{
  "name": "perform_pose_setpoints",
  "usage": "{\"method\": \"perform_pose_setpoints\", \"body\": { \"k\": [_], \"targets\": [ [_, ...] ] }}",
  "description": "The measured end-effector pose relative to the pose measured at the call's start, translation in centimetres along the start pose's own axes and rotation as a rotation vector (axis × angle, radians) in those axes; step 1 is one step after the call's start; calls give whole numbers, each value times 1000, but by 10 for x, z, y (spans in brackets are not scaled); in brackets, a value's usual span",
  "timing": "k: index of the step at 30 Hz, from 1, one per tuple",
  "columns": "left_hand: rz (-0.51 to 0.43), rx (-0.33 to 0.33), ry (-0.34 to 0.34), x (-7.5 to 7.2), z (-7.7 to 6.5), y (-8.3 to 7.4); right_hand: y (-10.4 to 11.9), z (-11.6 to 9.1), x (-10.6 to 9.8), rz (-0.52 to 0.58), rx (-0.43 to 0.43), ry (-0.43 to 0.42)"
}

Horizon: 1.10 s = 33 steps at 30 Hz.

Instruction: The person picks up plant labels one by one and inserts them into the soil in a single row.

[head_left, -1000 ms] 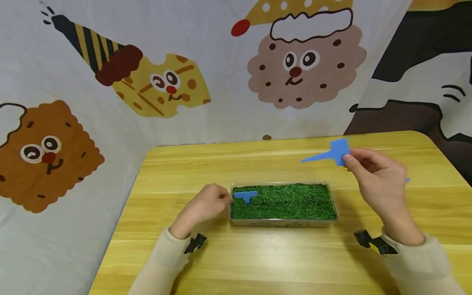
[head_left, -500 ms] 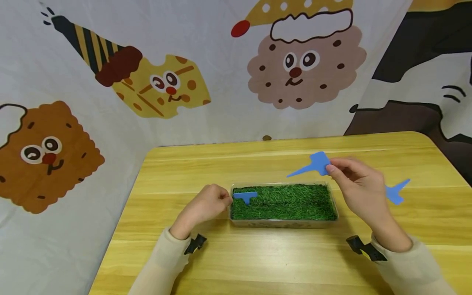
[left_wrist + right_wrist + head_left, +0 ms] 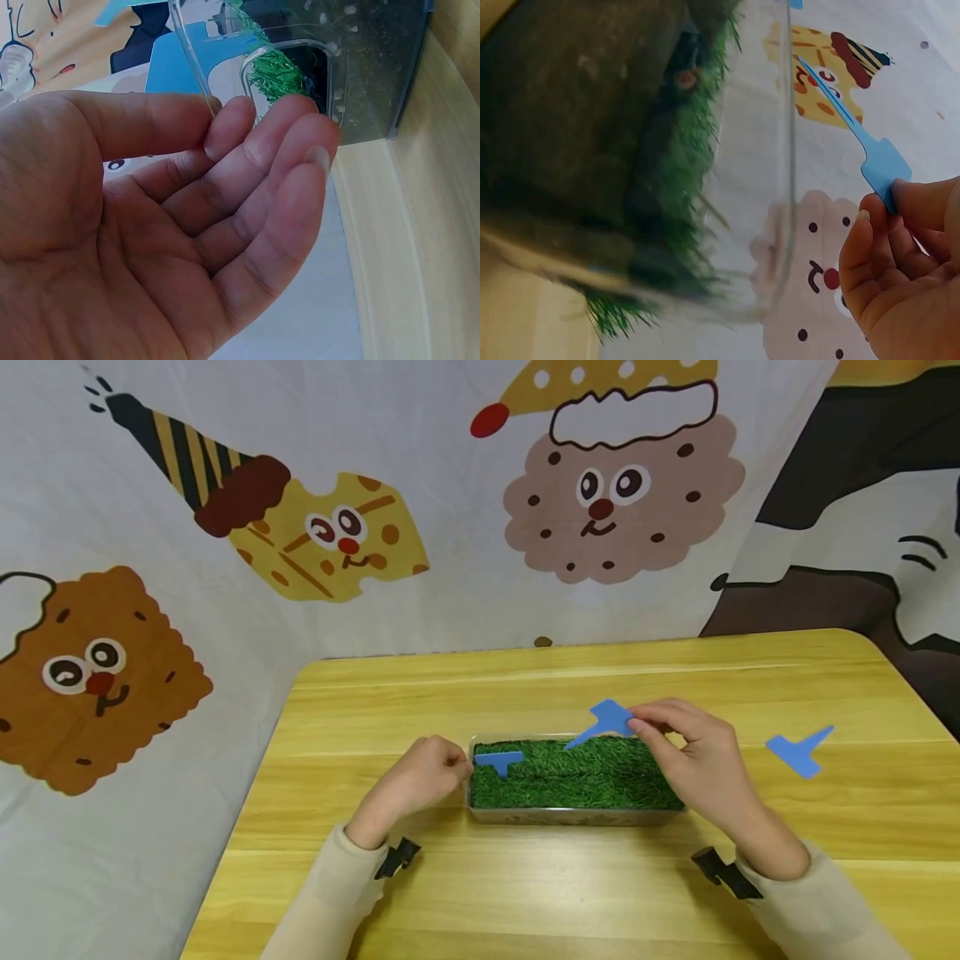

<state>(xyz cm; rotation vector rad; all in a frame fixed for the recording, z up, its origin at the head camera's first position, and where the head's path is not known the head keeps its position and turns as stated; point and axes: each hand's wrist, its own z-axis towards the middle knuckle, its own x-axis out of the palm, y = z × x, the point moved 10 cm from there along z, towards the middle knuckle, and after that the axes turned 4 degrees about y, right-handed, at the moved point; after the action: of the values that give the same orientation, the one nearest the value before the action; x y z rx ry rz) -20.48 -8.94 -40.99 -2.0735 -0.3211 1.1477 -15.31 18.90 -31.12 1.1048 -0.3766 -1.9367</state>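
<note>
My right hand point(image 3: 701, 764) pinches a blue T-shaped plant label point(image 3: 613, 718) by a corner of its head. The label hangs above the back of the green artificial turf point(image 3: 577, 785), its pointed stem slanting down to the left. That turf fills a clear plastic box point(image 3: 577, 816). At the box's left end, my left hand point(image 3: 420, 781) pinches the rim point(image 3: 196, 64) between thumb and index finger; the other fingers are bent. Another blue plant label point(image 3: 498, 760) stands in the turf at the left end, its lower stem hidden.
A further blue plant label point(image 3: 801, 752) lies on the wooden table point(image 3: 525, 893), to the right of the box. Behind the table hangs a white cloth point(image 3: 465, 527) printed with cartoon biscuits and cheese.
My right hand has moved left and down with its plant label, from right of the box to above the turf. This uncovers the label on the table. My left hand has stayed put.
</note>
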Motion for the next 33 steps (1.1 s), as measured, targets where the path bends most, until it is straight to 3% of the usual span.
{"method": "perform_pose_setpoints", "body": {
  "k": [14,33],
  "targets": [
    [9,13,-5,1,1,0,17,-3,18,-11,-206,32],
    [9,9,-6,0,0,0,17,-9,36,-82,-265,149]
  ]
}}
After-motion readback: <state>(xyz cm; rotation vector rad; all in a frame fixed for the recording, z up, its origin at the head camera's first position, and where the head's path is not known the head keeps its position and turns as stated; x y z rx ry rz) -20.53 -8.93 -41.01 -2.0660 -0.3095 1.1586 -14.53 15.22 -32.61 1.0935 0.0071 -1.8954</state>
